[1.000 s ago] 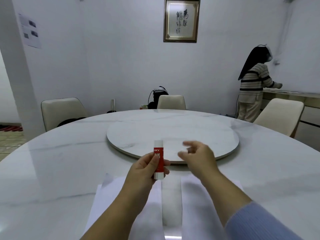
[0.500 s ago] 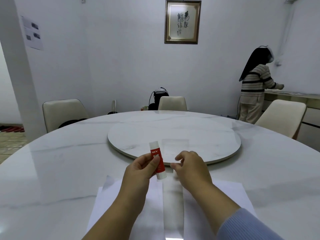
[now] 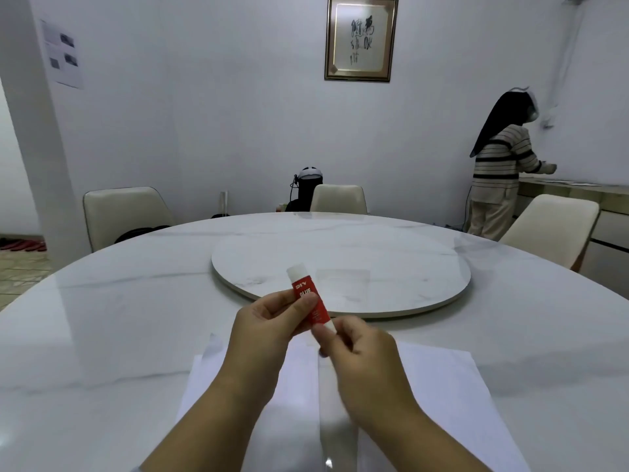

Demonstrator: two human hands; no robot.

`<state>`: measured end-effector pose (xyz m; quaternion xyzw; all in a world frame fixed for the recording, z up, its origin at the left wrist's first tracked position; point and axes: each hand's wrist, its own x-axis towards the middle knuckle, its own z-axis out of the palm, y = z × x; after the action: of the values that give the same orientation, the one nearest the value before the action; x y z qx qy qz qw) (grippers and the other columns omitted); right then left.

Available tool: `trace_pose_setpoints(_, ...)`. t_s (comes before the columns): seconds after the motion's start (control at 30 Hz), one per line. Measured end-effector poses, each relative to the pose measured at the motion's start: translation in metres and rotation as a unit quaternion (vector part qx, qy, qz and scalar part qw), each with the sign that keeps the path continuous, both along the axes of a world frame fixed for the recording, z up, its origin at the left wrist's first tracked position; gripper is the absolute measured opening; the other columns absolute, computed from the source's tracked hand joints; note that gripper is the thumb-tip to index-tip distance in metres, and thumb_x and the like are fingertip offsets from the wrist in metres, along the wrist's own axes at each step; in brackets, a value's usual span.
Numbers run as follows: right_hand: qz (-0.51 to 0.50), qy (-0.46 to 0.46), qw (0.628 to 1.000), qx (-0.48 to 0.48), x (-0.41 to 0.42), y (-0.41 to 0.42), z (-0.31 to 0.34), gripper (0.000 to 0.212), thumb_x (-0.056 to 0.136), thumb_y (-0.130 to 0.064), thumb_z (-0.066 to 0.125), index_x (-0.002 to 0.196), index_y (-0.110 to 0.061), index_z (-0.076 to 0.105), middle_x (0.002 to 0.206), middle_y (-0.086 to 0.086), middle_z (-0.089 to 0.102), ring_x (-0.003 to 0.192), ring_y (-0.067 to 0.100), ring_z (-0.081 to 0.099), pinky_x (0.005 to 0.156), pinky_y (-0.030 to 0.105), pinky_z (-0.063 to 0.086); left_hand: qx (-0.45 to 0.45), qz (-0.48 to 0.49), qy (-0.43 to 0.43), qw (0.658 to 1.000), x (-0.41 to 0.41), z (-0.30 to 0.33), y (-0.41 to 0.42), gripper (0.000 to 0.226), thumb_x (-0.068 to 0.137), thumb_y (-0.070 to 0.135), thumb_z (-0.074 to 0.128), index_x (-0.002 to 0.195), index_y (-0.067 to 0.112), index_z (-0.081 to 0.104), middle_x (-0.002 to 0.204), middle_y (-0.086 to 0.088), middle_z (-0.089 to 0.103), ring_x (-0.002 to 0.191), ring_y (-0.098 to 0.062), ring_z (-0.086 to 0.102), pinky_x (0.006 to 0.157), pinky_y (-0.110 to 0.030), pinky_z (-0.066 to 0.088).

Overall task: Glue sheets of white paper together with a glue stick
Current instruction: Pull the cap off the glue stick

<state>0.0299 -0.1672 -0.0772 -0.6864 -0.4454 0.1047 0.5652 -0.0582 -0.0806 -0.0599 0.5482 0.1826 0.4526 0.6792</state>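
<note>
While the left hand clamps its grip round the red glue stick, the stick's long axis tilts far-left, lower end meeting the right hand, whose fingers pinch that end (probably to uncap it). Two white paper sheets lie beneath on the tabletop.
</note>
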Motion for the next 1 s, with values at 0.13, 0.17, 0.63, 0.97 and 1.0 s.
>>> trace_pose_setpoints(0.13,0.232,0.501,0.833,0.041,0.004,-0.007,0.002,0.042,0.093,-0.037,0.043,0.083,-0.001,0.064,0.059,0.007,0.057,0.047,0.014,0.047,0.056,0.027,0.033,0.010,-0.027,-0.003,1.000,-0.003,0.002,-0.003,0.027,0.062,0.022,0.070,0.083,0.005,0.076,0.082,-0.014,0.075,0.073,-0.023,0.072,0.069,-0.026,0.059)
trace_pose_setpoints(0.17,0.209,0.473,0.855,0.041,0.006,-0.007,-0.001,0.046,0.093,-0.041,0.042,0.087,-0.001,0.064,0.060,0.006,0.059,0.048,0.014,0.046,0.057,0.027,0.033,0.020,-0.016,0.007,1.000,-0.002,0.002,-0.004,0.029,0.062,0.022,0.071,0.086,0.006,0.076,0.083,-0.014,0.076,0.075,-0.023,0.073,0.072,-0.027,0.060)
trace_pose_setpoints(0.63,-0.019,0.019,0.994,0.109,-0.003,-0.010,-0.009,0.036,0.072,-0.056,0.057,0.084,-0.022,0.061,0.056,-0.016,0.053,0.052,0.003,0.043,0.051,0.015,0.038,0.027,0.001,0.008,1.000,-0.005,0.009,-0.011,0.030,0.060,0.024,0.071,0.086,0.011,0.075,0.082,-0.010,0.077,0.079,-0.022,0.074,0.070,-0.024,0.059)
trace_pose_setpoints(0.97,0.137,0.254,0.956,0.055,0.007,-0.013,-0.002,0.045,0.076,-0.046,0.060,0.091,-0.003,0.067,0.058,-0.004,0.058,0.051,0.009,0.046,0.055,0.020,0.040,0.042,-0.003,0.025,0.999,-0.006,0.009,-0.010,0.031,0.059,0.025,0.071,0.086,0.010,0.075,0.080,-0.008,0.077,0.075,-0.020,0.074,0.066,-0.022,0.058)
trace_pose_setpoints(1.0,0.121,0.200,0.970,0.064,0.008,-0.014,-0.002,0.040,0.073,-0.040,0.068,0.091,-0.005,0.066,0.055,-0.009,0.057,0.051,0.005,0.047,0.055,0.016,0.041,0.039,-0.002,0.025,0.999,-0.006,0.008,-0.010,0.030,0.058,0.024,0.071,0.085,0.011,0.075,0.079,-0.008,0.077,0.074,-0.020,0.074,0.065,-0.021,0.057)
